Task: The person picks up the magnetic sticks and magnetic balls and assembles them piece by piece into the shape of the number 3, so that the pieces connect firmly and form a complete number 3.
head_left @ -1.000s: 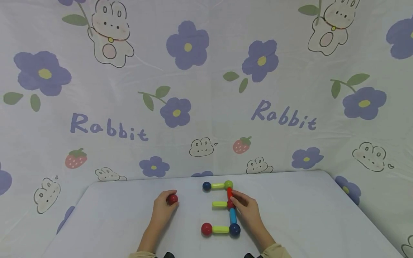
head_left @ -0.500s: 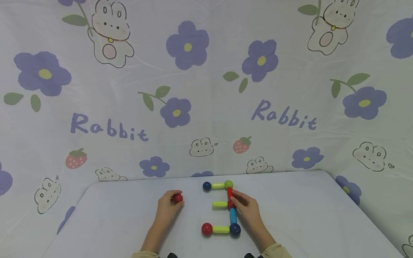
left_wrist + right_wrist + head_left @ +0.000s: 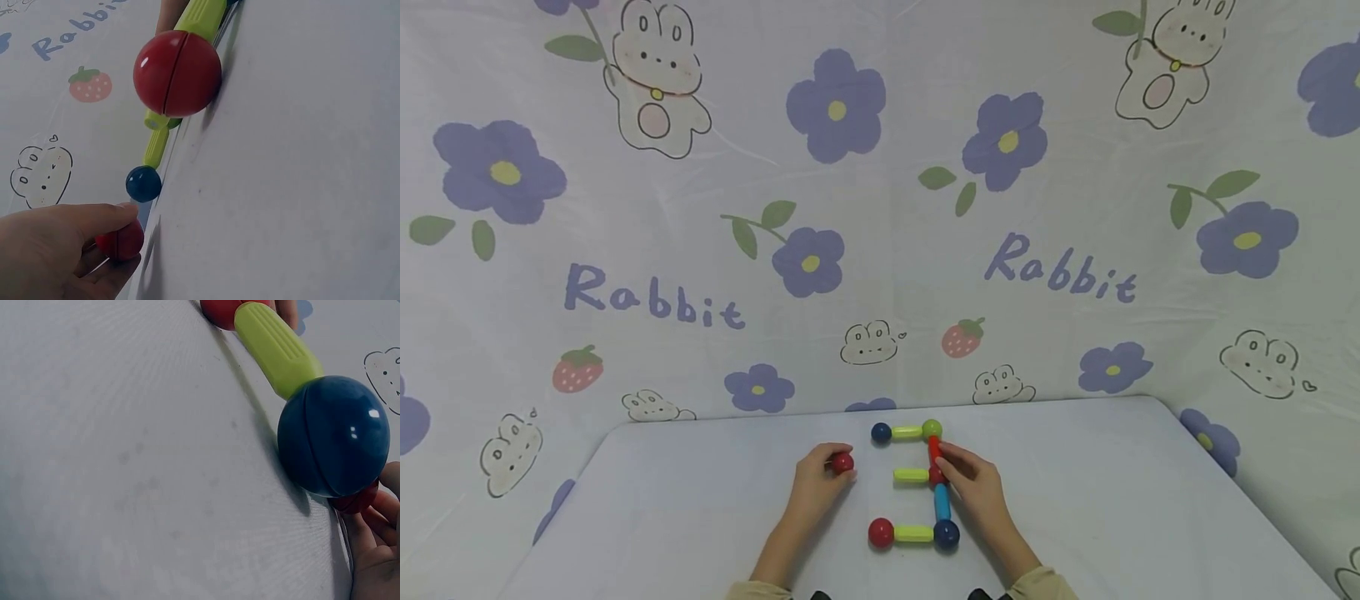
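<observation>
A ball-and-stick toy frame lies on the table, shaped like a reversed E. Its spine runs from a green ball (image 3: 932, 429) through a red stick (image 3: 934, 448), a red middle ball (image 3: 935, 475) and a blue stick (image 3: 942, 503) to a dark blue ball (image 3: 947, 535). My right hand (image 3: 983, 492) grips the spine around the red stick and middle ball, partly covering them. The middle yellow-green stick (image 3: 911, 475) points left with a bare end. Left of it, my left hand (image 3: 815, 487) pinches a loose red ball (image 3: 125, 240) between thumb and fingers.
The frame's upper arm ends in a small dark blue ball (image 3: 881, 432), its lower arm in a large red ball (image 3: 881, 532). A white table (image 3: 1112, 500) lies underneath, with a rabbit-and-flower printed curtain (image 3: 895, 208) behind its far edge.
My left hand has moved right with the loose red ball, closer to the bare end of the middle stick. The right hand and the frame have stayed in place.
</observation>
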`<state>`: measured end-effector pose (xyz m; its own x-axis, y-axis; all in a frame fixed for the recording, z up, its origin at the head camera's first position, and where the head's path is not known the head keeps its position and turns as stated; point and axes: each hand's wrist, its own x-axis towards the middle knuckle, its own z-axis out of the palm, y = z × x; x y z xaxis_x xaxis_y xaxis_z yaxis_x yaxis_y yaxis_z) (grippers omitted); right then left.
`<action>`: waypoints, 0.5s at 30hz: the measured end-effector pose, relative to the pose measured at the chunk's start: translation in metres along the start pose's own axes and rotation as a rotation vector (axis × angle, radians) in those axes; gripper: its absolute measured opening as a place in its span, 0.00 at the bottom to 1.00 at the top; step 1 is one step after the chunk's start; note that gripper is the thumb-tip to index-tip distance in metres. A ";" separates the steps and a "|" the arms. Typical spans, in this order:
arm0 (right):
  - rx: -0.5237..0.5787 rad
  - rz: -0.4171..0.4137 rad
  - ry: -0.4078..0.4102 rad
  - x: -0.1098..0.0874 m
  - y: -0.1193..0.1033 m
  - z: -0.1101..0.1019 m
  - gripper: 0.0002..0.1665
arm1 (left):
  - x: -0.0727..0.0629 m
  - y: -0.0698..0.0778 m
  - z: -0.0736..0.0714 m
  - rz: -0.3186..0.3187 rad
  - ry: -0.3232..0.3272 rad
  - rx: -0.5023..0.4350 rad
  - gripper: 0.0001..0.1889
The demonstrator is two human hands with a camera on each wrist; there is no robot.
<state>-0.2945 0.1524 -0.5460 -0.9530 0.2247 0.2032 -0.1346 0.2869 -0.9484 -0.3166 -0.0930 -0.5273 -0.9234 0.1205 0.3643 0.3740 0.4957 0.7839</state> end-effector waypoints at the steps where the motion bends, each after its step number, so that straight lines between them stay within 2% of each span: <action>1: -0.002 -0.002 -0.002 0.000 0.000 0.000 0.18 | 0.000 0.001 0.002 0.001 -0.007 0.005 0.19; 11: 0.015 -0.012 -0.010 0.000 0.000 -0.002 0.19 | 0.000 0.008 0.018 0.018 -0.055 0.010 0.19; 15: 0.009 -0.015 -0.015 -0.001 -0.001 -0.003 0.19 | 0.000 0.008 0.022 0.078 -0.065 -0.013 0.19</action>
<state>-0.2928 0.1544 -0.5447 -0.9548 0.2063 0.2139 -0.1513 0.2819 -0.9474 -0.3153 -0.0699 -0.5318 -0.8948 0.2142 0.3918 0.4459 0.4718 0.7606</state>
